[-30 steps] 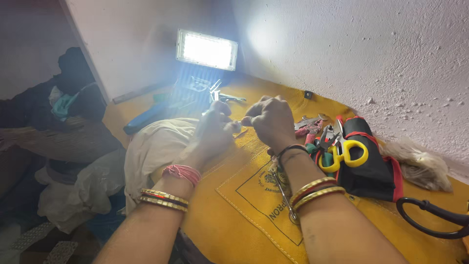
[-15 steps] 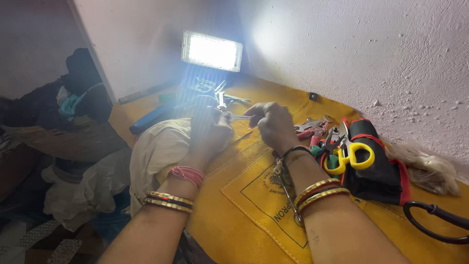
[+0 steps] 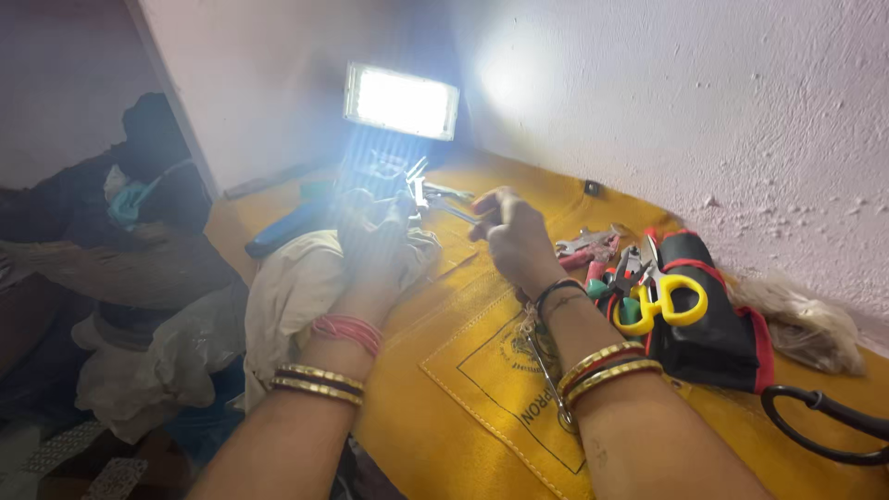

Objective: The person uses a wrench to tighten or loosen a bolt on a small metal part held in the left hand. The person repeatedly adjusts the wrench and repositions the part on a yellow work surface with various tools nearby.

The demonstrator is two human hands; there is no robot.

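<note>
My left hand [image 3: 370,243] is closed around a small metal part [image 3: 400,190], held just below a bright rectangular lamp [image 3: 401,100]. My right hand [image 3: 512,233] pinches a thin metal tool [image 3: 451,210] whose tip points left toward that part. Both wrists wear bangles, and a thin chain [image 3: 546,370] hangs from the right one. The hands hover over a yellow cloth [image 3: 463,407] spread on the surface. The lamp's glare hides the fine detail of the metal part.
A black and red tool pouch [image 3: 718,338] with yellow-handled scissors [image 3: 663,301] lies to the right, with pliers [image 3: 585,244] beside it. Black scissor handles [image 3: 815,424] lie at the right edge. A white cloth [image 3: 292,287] and a blue-handled tool [image 3: 278,233] lie to the left. A dark bundle [image 3: 148,190] sits further left.
Both hands have moved forward and up toward the lamp. The right hand has drawn slightly away from the left, and the thin tool now shows between them.
</note>
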